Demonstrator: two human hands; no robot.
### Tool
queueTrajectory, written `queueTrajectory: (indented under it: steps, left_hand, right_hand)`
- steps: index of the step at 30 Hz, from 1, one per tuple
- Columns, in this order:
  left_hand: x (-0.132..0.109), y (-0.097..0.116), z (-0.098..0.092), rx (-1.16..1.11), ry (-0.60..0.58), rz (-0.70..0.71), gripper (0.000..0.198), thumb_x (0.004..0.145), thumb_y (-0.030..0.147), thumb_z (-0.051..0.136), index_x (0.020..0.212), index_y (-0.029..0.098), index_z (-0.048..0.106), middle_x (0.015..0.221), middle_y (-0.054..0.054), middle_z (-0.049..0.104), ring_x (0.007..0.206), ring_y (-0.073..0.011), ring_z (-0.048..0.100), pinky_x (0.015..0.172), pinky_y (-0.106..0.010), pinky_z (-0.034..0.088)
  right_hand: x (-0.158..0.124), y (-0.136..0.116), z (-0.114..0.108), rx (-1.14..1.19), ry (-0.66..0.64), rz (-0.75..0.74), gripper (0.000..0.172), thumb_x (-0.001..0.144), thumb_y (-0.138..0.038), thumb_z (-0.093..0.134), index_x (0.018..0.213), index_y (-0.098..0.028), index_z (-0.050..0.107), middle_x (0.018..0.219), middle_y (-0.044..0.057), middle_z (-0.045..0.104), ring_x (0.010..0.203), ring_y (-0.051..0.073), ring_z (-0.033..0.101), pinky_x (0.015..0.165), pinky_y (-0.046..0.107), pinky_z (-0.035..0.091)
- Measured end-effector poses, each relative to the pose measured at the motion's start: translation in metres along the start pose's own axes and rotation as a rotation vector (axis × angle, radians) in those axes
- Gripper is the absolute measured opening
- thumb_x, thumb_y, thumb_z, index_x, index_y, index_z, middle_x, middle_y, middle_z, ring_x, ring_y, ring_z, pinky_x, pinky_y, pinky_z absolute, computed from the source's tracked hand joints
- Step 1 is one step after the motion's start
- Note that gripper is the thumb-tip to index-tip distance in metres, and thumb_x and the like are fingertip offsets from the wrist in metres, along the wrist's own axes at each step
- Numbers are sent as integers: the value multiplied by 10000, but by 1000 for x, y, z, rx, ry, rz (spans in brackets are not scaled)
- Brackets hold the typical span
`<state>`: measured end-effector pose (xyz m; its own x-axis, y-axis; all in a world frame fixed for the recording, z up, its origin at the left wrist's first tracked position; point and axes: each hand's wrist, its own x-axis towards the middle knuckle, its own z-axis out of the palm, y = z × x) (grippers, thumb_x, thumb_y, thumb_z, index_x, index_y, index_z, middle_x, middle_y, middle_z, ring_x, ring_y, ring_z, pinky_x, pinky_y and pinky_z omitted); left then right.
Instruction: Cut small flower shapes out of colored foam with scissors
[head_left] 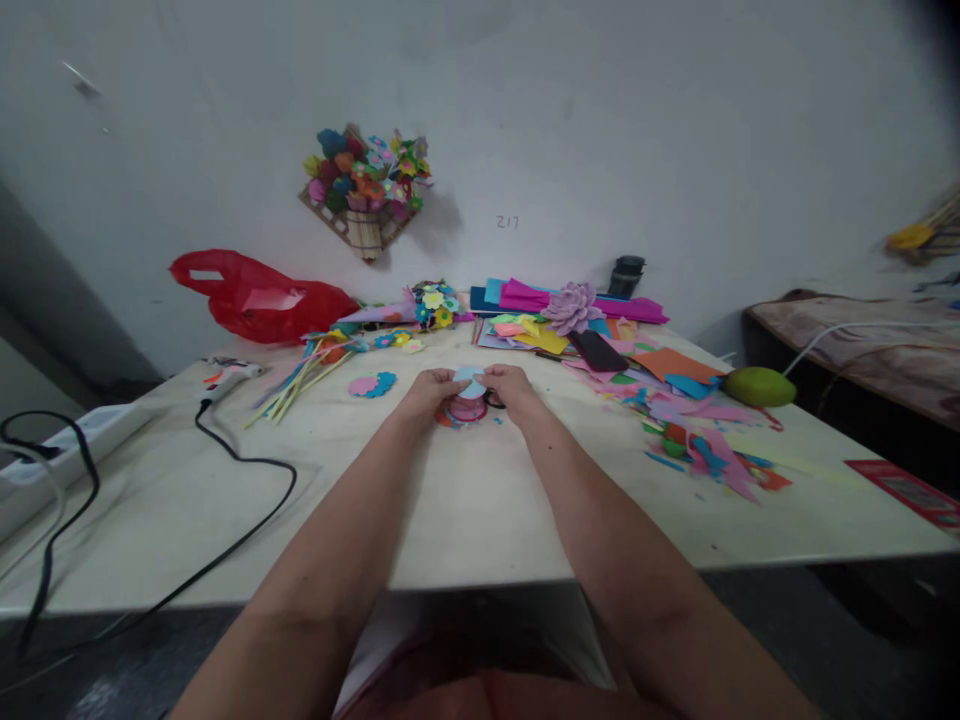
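Observation:
Between my two hands is a light blue foam or paper disc (470, 377), raised just over the table. My left hand (430, 392) pinches its left edge. At the right edge, the fingers of my right hand (511, 388) are closed on the same disc. A black loop (495, 400), perhaps a scissor handle, shows by my right fingers; the rest of it is hidden. Under the disc lies a round pink-rimmed object (466, 409), partly covered, with orange and blue scraps around it. Left of my hands rest pink and blue scalloped foam pieces (373, 385).
A glue gun (229, 380) with a black cord lies left, near a white power strip (60, 460). Thin sticks (296, 380) and a red bag (262, 300) are behind. Foam scraps (712, 440), a dark phone-like slab (598, 351) and a green fruit (759, 387) lie right.

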<state>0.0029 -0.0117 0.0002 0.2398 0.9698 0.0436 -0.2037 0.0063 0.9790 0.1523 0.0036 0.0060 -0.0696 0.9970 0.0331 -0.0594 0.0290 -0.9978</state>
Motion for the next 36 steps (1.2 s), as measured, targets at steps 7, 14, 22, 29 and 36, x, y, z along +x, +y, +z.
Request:
queueTrajectory:
  steps: [7, 14, 22, 29, 36]
  left_hand:
    - [1, 0, 0, 17, 39, 15, 300, 542, 269, 792, 687, 90, 599, 572, -61, 641, 510, -154, 629, 544, -256, 544]
    - [-3, 6, 2, 47, 163, 81, 252, 596, 266, 755, 685, 108, 581, 567, -53, 637, 520, -170, 639, 518, -251, 522]
    - [-1, 10, 0, 28, 274, 96, 205, 621, 237, 730, 693, 103, 593, 604, -57, 646, 556, -164, 645, 522, -236, 501]
    - [1, 8, -4, -25, 294, 128, 232, 591, 242, 739, 702, 105, 589, 610, -46, 642, 561, -159, 641, 550, -248, 516]
    - [8, 1, -15, -23, 302, 158, 268, 595, 287, 740, 729, 102, 600, 639, -61, 652, 584, -165, 648, 576, -261, 529]
  right_hand:
    - [-1, 0, 0, -138, 37, -76, 210, 657, -322, 662, 618, -140, 564, 463, -60, 438, 384, 56, 334, 375, 201, 280]
    - [5, -3, -13, -740, 205, -197, 209, 785, -322, 534, 788, -173, 680, 785, 51, 678, 736, 163, 598, 613, 241, 430]
    - [-6, -9, -11, -1385, 61, -180, 313, 748, -197, 537, 1022, -192, 690, 1046, 115, 657, 951, 254, 596, 750, 309, 432]
    - [-9, -6, -9, -1510, 8, -246, 364, 749, -195, 548, 1093, -162, 661, 1117, 152, 596, 1072, 292, 502, 839, 357, 410]
    - [-7, -10, -12, -1486, -14, -147, 352, 781, -160, 523, 1103, -225, 651, 1084, 118, 635, 1056, 266, 533, 756, 324, 438]
